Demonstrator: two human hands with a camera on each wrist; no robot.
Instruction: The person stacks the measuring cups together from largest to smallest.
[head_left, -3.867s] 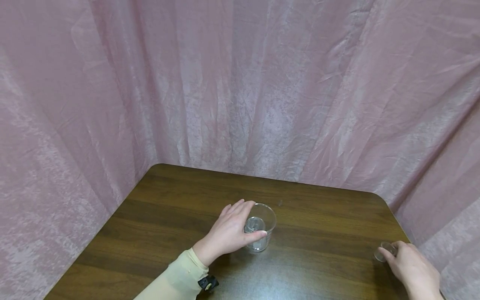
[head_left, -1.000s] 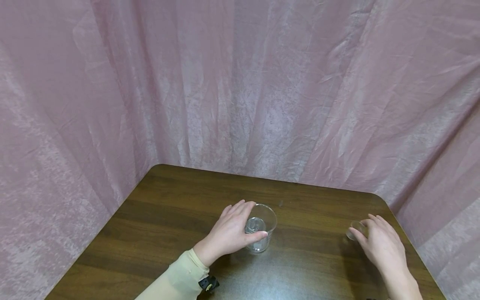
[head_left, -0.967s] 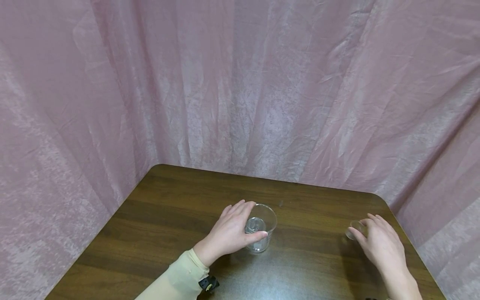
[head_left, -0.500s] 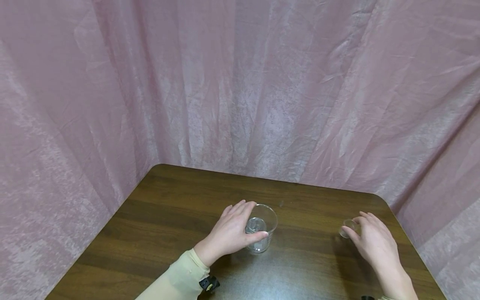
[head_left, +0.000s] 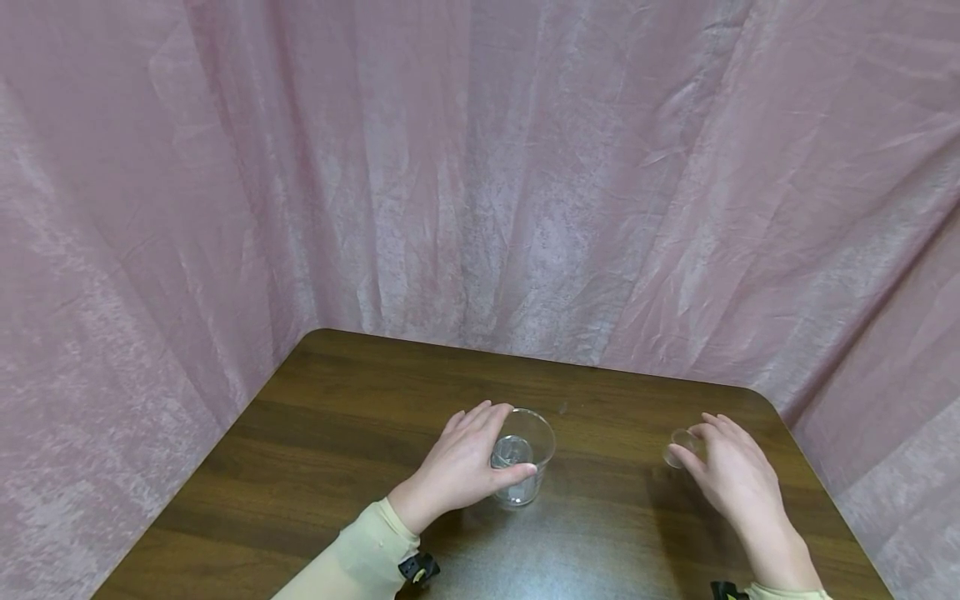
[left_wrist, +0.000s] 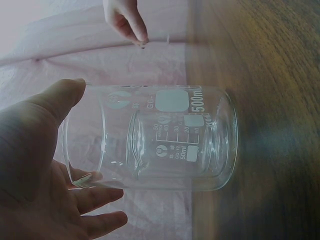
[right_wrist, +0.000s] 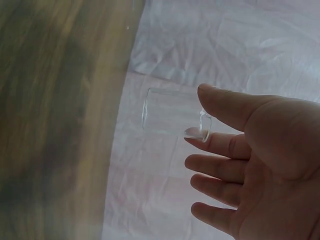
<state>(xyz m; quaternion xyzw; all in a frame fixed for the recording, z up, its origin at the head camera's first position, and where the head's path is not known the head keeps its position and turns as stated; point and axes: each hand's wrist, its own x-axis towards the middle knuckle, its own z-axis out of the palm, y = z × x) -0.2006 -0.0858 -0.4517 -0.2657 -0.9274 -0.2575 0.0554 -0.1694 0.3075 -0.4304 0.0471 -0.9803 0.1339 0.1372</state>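
Note:
My left hand (head_left: 461, 467) grips a large clear glass beaker (head_left: 542, 446) near its rim, thumb on one side and fingers on the other. The beaker stands upright on the table and bears a 500ml print in the left wrist view. Nested inside it are smaller glass beakers (left_wrist: 172, 145), with 200ml and 50ml prints showing. To the right, my right hand (head_left: 738, 479) pinches a tiny clear beaker (right_wrist: 172, 112) by its rim between thumb and index finger. That small beaker is upright, held above the table; the other fingers are spread loosely.
The brown wooden table (head_left: 337, 433) has rounded far corners. Pink velvet curtains (head_left: 480, 183) hang behind it and along both sides. A black wrist strap (head_left: 418, 568) sits on the left sleeve, and another (head_left: 727, 590) is at the right wrist.
My right hand has carried the tiny beaker leftward and away from me, from near the table's right edge. The left hand and the large beaker have stayed put.

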